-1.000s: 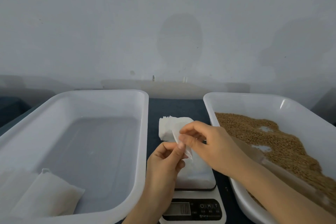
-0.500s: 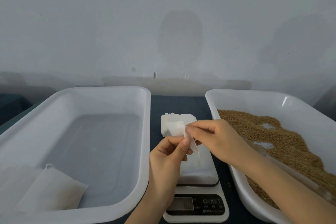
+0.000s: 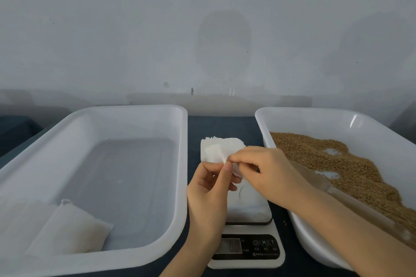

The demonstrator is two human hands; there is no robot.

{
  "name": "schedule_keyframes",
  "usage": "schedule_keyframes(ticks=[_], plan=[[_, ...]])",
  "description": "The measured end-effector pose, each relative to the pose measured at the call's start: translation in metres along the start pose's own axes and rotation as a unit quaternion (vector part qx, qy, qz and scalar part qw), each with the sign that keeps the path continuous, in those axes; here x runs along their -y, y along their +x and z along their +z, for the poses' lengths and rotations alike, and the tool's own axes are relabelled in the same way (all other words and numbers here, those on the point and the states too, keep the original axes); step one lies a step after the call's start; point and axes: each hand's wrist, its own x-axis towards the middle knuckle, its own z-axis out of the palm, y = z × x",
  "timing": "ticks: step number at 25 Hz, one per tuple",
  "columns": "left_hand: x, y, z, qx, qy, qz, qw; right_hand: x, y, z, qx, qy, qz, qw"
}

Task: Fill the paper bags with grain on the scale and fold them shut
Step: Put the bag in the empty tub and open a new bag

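On my feed both hands meet over the scale [image 3: 246,247], which sits on the dark counter [image 3: 225,126] between two white trays. The left hand [image 3: 209,189] pinches a thin white bag [image 3: 217,153] between thumb and forefinger. The right hand [image 3: 270,175] pinches the same bag with curled fingertips, just beside the left thumb. The bag is held above the scale's far end, in front of a stack of bags [image 3: 234,141] lying on the counter. I see one filled bag [image 3: 69,229] in the left tray [image 3: 135,111]. Grain [image 3: 337,159] fills the right tray [image 3: 315,117].
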Motion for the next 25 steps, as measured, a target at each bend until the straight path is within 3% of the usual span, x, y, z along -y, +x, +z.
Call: schedule_keyframes(ticks=[7,10,14,18,21,23,25], plan=[[-0.001,-0.008,0.003,0.008,0.072,0.051,0.996,-0.004,0.005,-0.002,-0.001,0.049,0.106,0.993],[0.006,-0.010,0.004,-0.030,0.112,0.014,0.993,-0.010,0.005,-0.018,0.044,0.083,0.135,0.986],[0.011,0.000,0.000,-0.040,0.061,-0.068,0.995,-0.016,0.004,-0.029,0.100,0.144,0.147,0.974],[0.015,0.002,-0.003,-0.069,0.075,-0.066,0.993,-0.022,0.002,-0.037,0.098,0.110,0.192,0.970],[0.020,-0.002,0.002,-0.042,0.134,-0.053,0.989,-0.022,-0.001,-0.045,0.112,0.120,0.223,0.961],[0.016,-0.007,0.003,-0.020,0.215,0.017,0.976,-0.020,-0.003,-0.047,0.120,0.126,0.213,0.961],[0.014,-0.010,0.003,0.007,0.335,0.188,0.923,-0.017,-0.004,-0.046,0.134,0.107,0.196,0.966]])
